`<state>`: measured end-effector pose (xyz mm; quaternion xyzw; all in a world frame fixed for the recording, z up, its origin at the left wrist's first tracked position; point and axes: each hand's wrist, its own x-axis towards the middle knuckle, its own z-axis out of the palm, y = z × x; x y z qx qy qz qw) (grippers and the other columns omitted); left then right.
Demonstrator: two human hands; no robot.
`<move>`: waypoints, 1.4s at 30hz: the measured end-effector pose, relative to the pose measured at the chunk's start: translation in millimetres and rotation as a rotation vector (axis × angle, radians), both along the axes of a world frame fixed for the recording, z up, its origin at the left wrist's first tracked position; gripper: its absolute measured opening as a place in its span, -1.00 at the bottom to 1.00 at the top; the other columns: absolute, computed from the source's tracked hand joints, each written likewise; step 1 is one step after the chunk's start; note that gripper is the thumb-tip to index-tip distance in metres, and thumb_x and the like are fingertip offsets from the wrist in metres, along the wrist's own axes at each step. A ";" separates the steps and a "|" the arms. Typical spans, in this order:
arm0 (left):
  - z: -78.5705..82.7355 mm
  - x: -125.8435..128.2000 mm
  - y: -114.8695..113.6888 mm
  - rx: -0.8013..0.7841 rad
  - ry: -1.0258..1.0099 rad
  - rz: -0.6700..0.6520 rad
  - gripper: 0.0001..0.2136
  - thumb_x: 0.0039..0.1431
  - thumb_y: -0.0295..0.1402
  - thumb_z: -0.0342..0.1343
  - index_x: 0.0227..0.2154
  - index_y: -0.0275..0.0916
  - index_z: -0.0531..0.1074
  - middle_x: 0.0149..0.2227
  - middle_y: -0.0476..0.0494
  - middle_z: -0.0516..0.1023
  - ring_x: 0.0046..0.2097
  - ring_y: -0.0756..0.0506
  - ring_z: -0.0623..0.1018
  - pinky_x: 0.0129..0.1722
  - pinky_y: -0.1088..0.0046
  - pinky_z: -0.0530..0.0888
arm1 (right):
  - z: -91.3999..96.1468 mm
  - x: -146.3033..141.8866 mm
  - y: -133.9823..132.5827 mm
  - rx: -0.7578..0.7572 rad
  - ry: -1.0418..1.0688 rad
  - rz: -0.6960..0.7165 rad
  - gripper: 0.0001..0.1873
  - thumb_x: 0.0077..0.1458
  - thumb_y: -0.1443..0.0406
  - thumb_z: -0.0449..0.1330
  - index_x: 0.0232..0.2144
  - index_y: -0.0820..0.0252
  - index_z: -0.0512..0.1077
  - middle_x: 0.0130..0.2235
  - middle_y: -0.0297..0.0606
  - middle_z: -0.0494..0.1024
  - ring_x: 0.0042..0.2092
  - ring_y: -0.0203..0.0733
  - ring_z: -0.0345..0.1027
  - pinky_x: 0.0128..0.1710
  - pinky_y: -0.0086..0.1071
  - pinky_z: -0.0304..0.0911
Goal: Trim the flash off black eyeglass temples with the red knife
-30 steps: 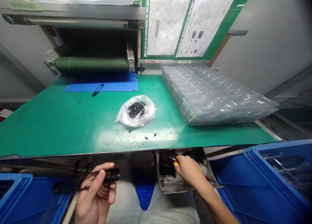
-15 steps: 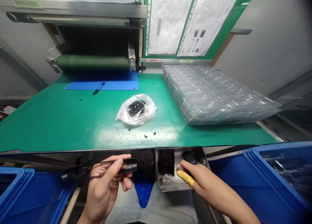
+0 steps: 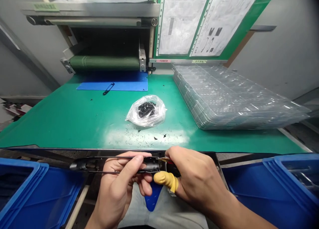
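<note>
Probably stiff, the black frame (image 3: 151,164) below the desk (image 3: 62,129) edge suits my left hand (image 3: 123,181) pinching near one end, right hand (image 3: 195,171) gripping a tool (image 3: 163,159).

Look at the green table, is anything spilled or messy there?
Yes. Thin dark shavings and a few bigger black scraps lie loose on the green tabletop, between the clear plastic bag and the tabletop's near edge. They look a bit untidy because other black bits are gathered inside the bag.

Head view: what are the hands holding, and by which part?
The left hand holds a long black frame near the end by the right hand, which grips a metal-tipped tool; the tool's held part is hidden.
</note>
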<state>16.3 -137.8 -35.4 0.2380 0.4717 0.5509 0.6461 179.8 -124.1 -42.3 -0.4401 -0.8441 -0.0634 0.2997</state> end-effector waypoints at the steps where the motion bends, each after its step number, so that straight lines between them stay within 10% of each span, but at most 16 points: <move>1: -0.3 -1.0 -0.3 0.001 -0.004 -0.003 -0.78 -0.08 -0.30 0.31 -0.46 -0.41 0.61 -0.70 -0.13 0.49 -0.72 0.03 0.44 -0.68 0.64 0.35 | -0.3 -0.5 1.5 0.014 -0.019 -0.009 -0.48 0.36 0.03 -0.11 -0.57 0.16 0.24 -0.62 -0.36 0.28 -0.61 -0.31 0.10 -0.55 -0.35 -0.09; 11: -1.5 -14.7 -0.5 0.063 0.177 0.005 -0.79 -0.02 -0.27 0.26 -0.42 -0.35 0.62 -0.67 -0.14 0.52 -0.66 -0.03 0.47 -0.62 0.55 0.42 | -9.1 -11.8 9.5 0.014 -0.088 -0.058 -0.54 0.36 0.12 -0.13 -0.57 0.14 0.19 -0.63 -0.35 0.23 -0.61 -0.28 0.07 -0.53 -0.33 -0.12; 20: -1.8 -32.9 -3.0 0.228 0.535 0.007 -0.86 -0.04 -0.31 0.26 -0.47 -0.27 0.66 -0.71 -0.13 0.49 -0.71 -0.09 0.47 -0.66 0.48 0.40 | -11.7 -16.0 15.8 -0.721 -0.023 0.234 -0.33 0.25 -0.23 -0.23 -0.59 0.15 0.11 -0.66 -0.43 0.18 -0.63 -0.36 -0.11 -0.58 -0.37 -0.23; 26: -4.0 -43.9 -4.6 0.307 0.553 0.132 -0.87 -0.16 -0.31 0.33 -0.53 -0.26 0.67 -0.53 -0.27 0.61 -0.71 -0.09 0.49 -0.64 0.43 0.44 | -0.3 -12.3 17.6 -1.065 0.154 0.519 -0.39 0.29 -0.07 -0.04 -0.65 0.19 0.04 -0.63 -0.47 0.09 -0.58 -0.39 -0.12 -0.57 -0.44 -0.13; 34: -12.9 -26.6 -8.3 -0.167 -0.176 0.018 -0.74 -0.20 -0.18 0.41 -0.50 -0.27 0.61 -0.71 -0.02 0.44 -0.76 0.10 0.35 -0.72 0.66 0.22 | -15.9 -32.2 5.3 -0.373 0.378 0.286 -0.53 0.25 0.00 0.06 -0.54 0.14 0.08 -0.59 -0.48 0.11 -0.59 -0.41 -0.07 -0.59 -0.44 -0.13; 42: -12.2 -21.1 -6.4 -0.216 -0.257 0.033 -0.67 -0.32 -0.14 0.48 -0.50 -0.25 0.62 -0.67 0.04 0.46 -0.78 0.24 0.27 -0.72 0.78 0.11 | -18.3 -39.3 10.8 -0.194 0.334 0.151 -0.56 0.24 0.00 0.07 -0.53 0.13 0.12 -0.59 -0.46 0.13 -0.59 -0.37 -0.03 -0.59 -0.43 -0.09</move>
